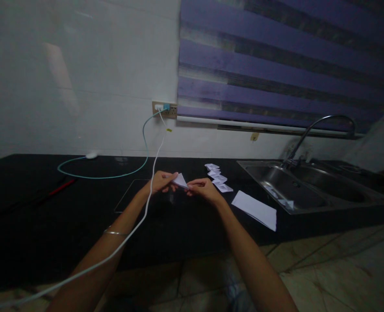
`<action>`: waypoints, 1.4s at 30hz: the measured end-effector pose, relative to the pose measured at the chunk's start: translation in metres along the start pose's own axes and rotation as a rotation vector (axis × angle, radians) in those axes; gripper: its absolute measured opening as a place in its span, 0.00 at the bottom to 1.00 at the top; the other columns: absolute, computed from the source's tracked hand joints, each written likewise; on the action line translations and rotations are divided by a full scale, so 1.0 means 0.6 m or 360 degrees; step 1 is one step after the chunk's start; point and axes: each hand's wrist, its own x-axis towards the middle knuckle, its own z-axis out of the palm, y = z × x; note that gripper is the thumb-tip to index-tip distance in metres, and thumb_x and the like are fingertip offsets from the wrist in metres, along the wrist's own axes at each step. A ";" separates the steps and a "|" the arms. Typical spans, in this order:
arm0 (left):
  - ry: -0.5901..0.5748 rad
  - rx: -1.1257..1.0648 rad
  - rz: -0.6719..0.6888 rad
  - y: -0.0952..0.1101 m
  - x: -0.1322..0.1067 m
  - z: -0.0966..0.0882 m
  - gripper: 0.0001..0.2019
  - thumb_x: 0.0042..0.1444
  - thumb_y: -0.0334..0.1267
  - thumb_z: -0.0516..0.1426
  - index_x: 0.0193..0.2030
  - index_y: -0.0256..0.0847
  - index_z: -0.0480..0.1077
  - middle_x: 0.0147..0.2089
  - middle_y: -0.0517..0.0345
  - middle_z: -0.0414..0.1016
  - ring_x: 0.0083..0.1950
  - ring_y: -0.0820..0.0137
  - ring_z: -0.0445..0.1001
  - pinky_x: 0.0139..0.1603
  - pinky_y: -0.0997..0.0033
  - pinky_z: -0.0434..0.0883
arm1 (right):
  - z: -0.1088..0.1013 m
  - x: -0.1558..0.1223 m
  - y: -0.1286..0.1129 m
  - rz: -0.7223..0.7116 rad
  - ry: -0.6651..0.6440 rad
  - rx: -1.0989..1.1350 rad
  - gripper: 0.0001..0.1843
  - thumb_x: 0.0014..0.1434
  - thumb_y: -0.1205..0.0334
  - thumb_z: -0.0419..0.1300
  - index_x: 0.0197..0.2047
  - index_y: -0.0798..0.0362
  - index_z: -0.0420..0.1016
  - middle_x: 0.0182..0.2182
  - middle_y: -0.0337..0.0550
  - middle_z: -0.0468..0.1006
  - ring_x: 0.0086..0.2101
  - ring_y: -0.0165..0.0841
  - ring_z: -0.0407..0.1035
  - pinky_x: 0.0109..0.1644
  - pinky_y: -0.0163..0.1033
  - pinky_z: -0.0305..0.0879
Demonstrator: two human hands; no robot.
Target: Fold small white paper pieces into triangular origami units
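Note:
Between my two hands, above the black counter (185, 229), is a small piece of folded white paper (180, 180) with a triangular shape. My left hand (162, 180) pinches its left side between thumb and fingers. At the lower right corner, the fingertips of my right hand (203, 189) are closed on the same paper. To the right of my right hand, several small folded paper pieces (218, 177) lie in a staggered row. A stack of white paper sheets (255, 209) rests nearer the counter's front edge.
A steel double sink (284, 184) with a curved faucet (309, 130) is at the right. A white cable (149, 197) runs from the wall outlet (164, 109) across my left arm. A teal cable (114, 177) loops over the counter's left part, near a red stick-like object (61, 186).

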 end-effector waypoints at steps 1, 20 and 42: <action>-0.0018 0.0033 -0.0004 0.001 -0.001 0.000 0.24 0.56 0.55 0.56 0.26 0.33 0.75 0.19 0.53 0.74 0.12 0.81 0.59 0.13 0.80 0.52 | 0.000 0.000 0.001 0.0023 -0.0011 -0.0025 0.18 0.49 0.53 0.67 0.41 0.57 0.79 0.30 0.46 0.81 0.28 0.32 0.74 0.37 0.39 0.69; -0.0362 -0.0004 0.0040 -0.003 -0.018 0.011 0.17 0.50 0.48 0.61 0.32 0.32 0.77 0.28 0.48 0.77 0.20 0.76 0.66 0.17 0.79 0.59 | 0.001 0.001 0.006 -0.0285 0.0105 -0.0617 0.08 0.53 0.61 0.61 0.33 0.55 0.78 0.29 0.42 0.78 0.31 0.33 0.71 0.35 0.36 0.64; 0.0409 0.0088 0.0255 -0.002 -0.006 0.050 0.21 0.55 0.51 0.57 0.24 0.33 0.76 0.22 0.50 0.76 0.17 0.76 0.64 0.17 0.78 0.58 | 0.038 0.016 0.008 -0.0622 0.0722 -0.0606 0.09 0.56 0.57 0.61 0.37 0.50 0.81 0.39 0.46 0.77 0.40 0.37 0.71 0.43 0.41 0.67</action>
